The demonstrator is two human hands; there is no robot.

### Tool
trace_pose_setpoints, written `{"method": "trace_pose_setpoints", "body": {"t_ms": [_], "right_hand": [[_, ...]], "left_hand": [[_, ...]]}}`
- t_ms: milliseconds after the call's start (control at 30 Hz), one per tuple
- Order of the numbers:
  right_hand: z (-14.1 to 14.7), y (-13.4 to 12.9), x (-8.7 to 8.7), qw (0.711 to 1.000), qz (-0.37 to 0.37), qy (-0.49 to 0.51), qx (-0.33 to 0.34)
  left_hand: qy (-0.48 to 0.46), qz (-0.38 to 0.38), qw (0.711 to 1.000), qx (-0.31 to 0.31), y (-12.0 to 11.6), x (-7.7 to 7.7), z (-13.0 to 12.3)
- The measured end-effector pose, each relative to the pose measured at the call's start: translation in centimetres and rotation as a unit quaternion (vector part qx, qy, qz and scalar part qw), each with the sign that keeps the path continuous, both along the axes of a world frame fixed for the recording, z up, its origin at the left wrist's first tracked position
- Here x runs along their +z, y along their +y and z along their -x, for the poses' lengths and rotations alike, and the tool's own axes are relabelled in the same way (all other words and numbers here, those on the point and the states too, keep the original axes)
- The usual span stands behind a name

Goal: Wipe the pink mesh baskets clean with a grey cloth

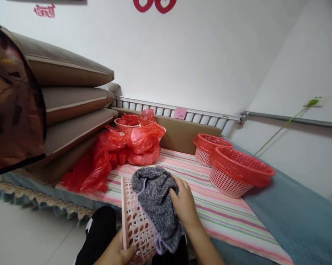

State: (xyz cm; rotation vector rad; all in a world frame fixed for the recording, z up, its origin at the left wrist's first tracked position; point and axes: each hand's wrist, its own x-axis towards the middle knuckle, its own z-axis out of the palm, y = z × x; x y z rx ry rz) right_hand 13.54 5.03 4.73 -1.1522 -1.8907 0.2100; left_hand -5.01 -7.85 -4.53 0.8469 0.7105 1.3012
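My left hand (121, 250) grips the lower end of a pale pink plastic basket (136, 235) with a lattice of holes, tilted on its side above my lap. Against the basket lies a bunched dark grey cloth (157, 198) with a thin lilac edging and a lilac loop at its lower corner. My right hand (184, 201) is closed on the right side of this cloth, thumb on top. Part of the basket is hidden behind the cloth, and the fingertips of my right hand are partly buried in the folds.
On the striped sheet (223, 215), two pink baskets (229, 180) lined with red bags stand at the right. Red plastic bags (144, 140) and a white-rimmed basket (127, 124) sit at the back left. Stacked cushions (77, 97) rise at the left, beside a dark-edged patterned item (14, 103).
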Motion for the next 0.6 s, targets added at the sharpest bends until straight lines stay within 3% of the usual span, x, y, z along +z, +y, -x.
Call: {"method": "trace_pose_setpoints", "body": {"t_ms": [100, 200, 333, 467, 600], "right_hand": [[0.3, -0.4, -0.6, 0.997, -0.019, -0.073, 0.004], [0.6, -0.9, -1.3, 0.985, -0.025, -0.164, 0.039], [1.3, 0.2, -2.1, 0.983, 0.011, -0.185, -0.016], [3.4, 0.7, -3.4, 0.985, 0.037, -0.165, -0.038], [7.7, -2.5, -3.4, 0.992, 0.062, -0.114, 0.005]], "left_hand": [[-0.005, -0.014, 1.0, -0.022, 0.0, 0.7, 0.2], [-0.008, 0.003, 1.0, -0.002, 0.3, 1.8, 0.2], [-0.036, 0.029, 0.999, 0.018, 0.7, 2.3, -0.1], [-0.015, 0.017, 1.0, 0.017, 0.9, 0.8, 0.3], [0.046, -0.024, 0.999, 0.015, 1.2, -1.6, 1.1]]}}
